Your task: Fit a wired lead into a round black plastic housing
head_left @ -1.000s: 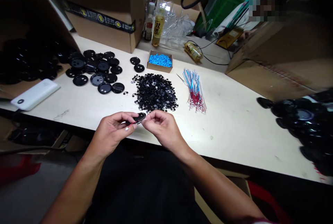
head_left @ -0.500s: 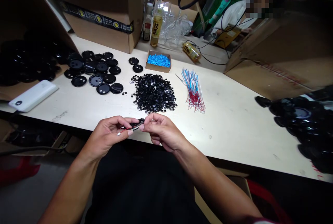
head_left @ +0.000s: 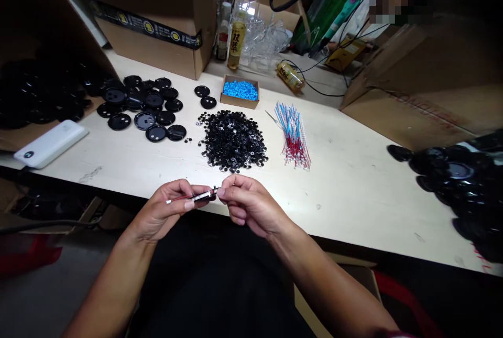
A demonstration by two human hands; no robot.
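Over the table's front edge, my left hand (head_left: 167,209) grips a black disc (head_left: 204,196), seen nearly edge-on, between thumb and fingers. A thin red wire with a white end (head_left: 168,202) sticks out past that thumb. My right hand (head_left: 249,202) is closed at the disc's right edge, thumb and forefinger pinched; what they hold is too small to make out. Beyond my hands lies a pile of small black parts (head_left: 233,141). To its right is a bundle of red, blue and white wires (head_left: 293,136). Behind the pile sits a small box of blue pieces (head_left: 239,91).
Black round covers (head_left: 153,99) lie at the left, near a white power bank (head_left: 51,144). More black covers (head_left: 463,186) are heaped at the right. Cardboard boxes (head_left: 416,86), bottles (head_left: 237,44) and a yellow device (head_left: 346,54) stand behind. Part of another person shows at the upper right.
The black disc has tilted to a more edge-on view in my left hand, and the wire's white end has shifted left. My right hand has moved slightly right and down.
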